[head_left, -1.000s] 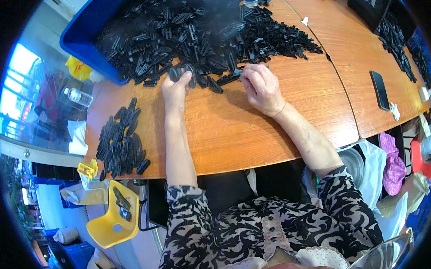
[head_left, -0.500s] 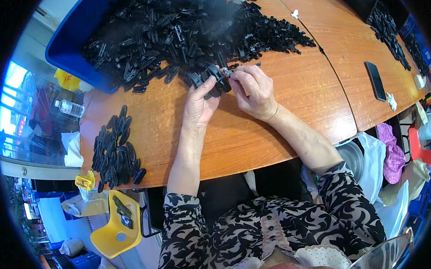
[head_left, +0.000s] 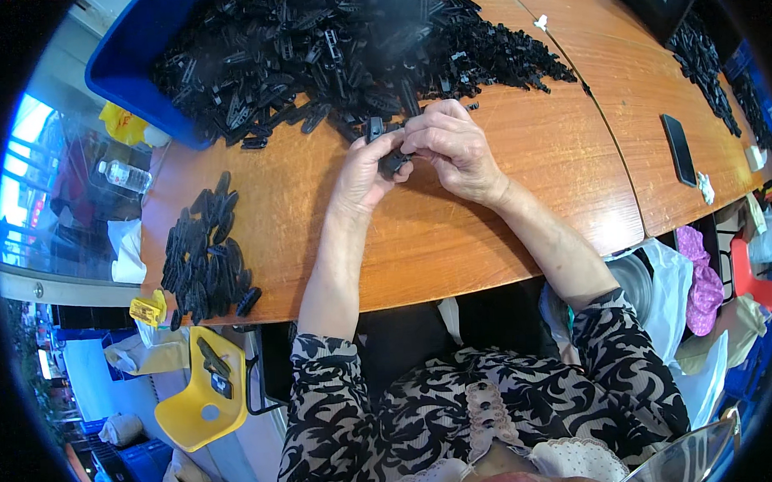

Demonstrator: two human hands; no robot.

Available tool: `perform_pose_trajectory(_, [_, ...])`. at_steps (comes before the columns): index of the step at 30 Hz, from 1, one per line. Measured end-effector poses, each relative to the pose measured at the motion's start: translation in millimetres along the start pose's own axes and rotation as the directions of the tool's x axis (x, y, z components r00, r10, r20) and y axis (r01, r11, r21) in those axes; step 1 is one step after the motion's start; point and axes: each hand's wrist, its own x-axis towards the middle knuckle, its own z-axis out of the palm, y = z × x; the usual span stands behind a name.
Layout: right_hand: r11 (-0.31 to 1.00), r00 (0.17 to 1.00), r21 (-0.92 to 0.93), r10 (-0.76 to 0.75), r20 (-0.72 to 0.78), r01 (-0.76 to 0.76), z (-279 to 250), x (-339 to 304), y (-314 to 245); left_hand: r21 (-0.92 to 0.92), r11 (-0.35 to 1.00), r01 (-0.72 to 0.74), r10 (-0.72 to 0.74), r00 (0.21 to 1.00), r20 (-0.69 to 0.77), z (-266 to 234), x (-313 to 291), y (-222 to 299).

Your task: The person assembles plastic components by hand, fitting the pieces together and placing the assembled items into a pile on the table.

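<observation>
My left hand (head_left: 358, 181) is closed around a dark plastic part (head_left: 392, 163), held just above the table near the big heap. Fingers and thumb hide much of its shape. My right hand (head_left: 460, 158) meets it from the right, its fingers pinched together against the part; whatever they grip is covered. Beyond both hands spreads a large heap of long black plastic pieces (head_left: 312, 69). Smaller black pieces (head_left: 516, 62) make up its right end. To the left, a separate pile of elongated black parts (head_left: 204, 260) lies near the table's front edge.
A tipped blue bin (head_left: 112, 72) stands at the back left. The wooden table (head_left: 529, 210) has a seam on its right, with a phone (head_left: 679, 150) beyond it. At the left are a clear bottle (head_left: 127, 175), a yellow clip-like object (head_left: 149, 309) and a yellow chair (head_left: 184, 418).
My right hand has come closer to the left one and now touches the part. The left hand has turned, bringing its fingers round the part. The view has shifted slightly.
</observation>
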Motion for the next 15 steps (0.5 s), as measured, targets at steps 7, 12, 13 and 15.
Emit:
perform_pose_trajectory(7, [0.994,0.996,-0.083,-0.069,0.049,0.073,-3.9,-1.2,8.6,0.012,0.998,0.063,-0.064,0.996,0.06,2.5,-1.5,1.9])
perform_pose_trajectory(12, [0.998,0.998,-0.049,-0.037,0.056,0.04,-5.5,-0.5,5.9,0.12,0.99,0.073,-0.082,0.994,0.073,1.4,-7.5,11.1])
perform_pose_trajectory(13, [0.999,0.997,-0.009,-0.04,0.062,0.04,-5.7,-0.9,5.2,0.165,0.985,0.047,-0.055,0.998,0.044,1.6,-8.4,10.7])
perform_pose_trajectory(15, [0.999,0.996,-0.027,-0.023,0.086,0.026,-8.7,-0.5,8.1,0.145,0.989,0.029,-0.035,0.999,0.035,6.9,-9.2,12.6])
